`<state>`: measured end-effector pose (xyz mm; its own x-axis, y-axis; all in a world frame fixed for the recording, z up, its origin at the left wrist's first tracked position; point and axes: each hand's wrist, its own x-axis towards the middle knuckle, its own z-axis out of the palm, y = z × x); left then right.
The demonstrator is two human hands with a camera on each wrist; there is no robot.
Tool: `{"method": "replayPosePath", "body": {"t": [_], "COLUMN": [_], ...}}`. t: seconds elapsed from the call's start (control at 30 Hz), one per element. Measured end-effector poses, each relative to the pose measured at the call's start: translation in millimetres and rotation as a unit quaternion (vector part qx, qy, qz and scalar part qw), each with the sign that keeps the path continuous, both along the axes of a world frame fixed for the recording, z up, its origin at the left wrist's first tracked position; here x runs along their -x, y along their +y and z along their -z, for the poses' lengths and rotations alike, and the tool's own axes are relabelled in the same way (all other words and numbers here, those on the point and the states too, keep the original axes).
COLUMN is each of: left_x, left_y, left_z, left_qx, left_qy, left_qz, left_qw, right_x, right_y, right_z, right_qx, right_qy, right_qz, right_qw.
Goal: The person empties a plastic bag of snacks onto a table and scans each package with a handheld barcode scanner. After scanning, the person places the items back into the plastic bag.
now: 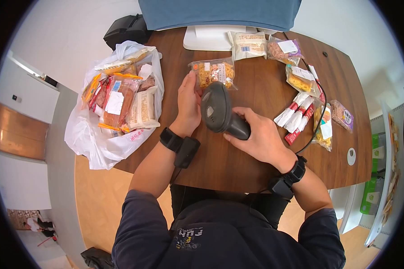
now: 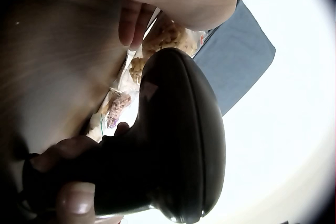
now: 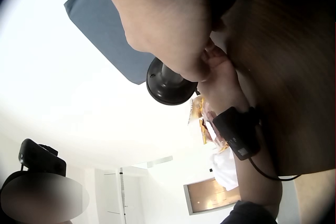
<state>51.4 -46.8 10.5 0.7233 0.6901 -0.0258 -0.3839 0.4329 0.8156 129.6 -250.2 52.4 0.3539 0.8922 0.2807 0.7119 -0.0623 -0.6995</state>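
A black handheld scanner (image 1: pixel 217 110) is gripped by the right hand (image 1: pixel 262 136), fingers curled round its handle; its head points at a clear bag of yellow snacks (image 1: pixel 213 74) with a white label. The left hand (image 1: pixel 188 103) is at that bag's left edge, its fingers extended; whether it pinches the bag is hard to see. In the left wrist view, the scanner (image 2: pixel 178 129) fills the middle, with the snack bag (image 2: pixel 168 40) behind it. The right wrist view shows the scanner's round head (image 3: pixel 170 85) and the left palm (image 3: pixel 223 82) beyond.
A white plastic bag (image 1: pixel 92 143) full of packaged food lies at the left. Several snack packs, among them red-and-white sticks (image 1: pixel 296 114), are spread at the right beside a black cable (image 1: pixel 323 112). A blue-grey cloth (image 1: pixel 220 13) covers something on a white stand (image 1: pixel 208 38) at the back.
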Motion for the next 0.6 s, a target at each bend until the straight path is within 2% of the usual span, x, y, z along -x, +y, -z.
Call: {"method": "replayPosePath", "body": {"t": [0.6], "left_x": [1.6], "left_y": [-3.1], "left_z": [-4.3], "left_qx": [0.007], "left_qy": [0.000], "left_qz": [0.011], "left_qw": [1.000], "right_x": [1.1], "right_y": [-0.3], "right_z": [-1.2], "right_qx": [-0.001], "right_qy": [-0.010], "right_qz": [0.002], "right_qw": [1.000]}}
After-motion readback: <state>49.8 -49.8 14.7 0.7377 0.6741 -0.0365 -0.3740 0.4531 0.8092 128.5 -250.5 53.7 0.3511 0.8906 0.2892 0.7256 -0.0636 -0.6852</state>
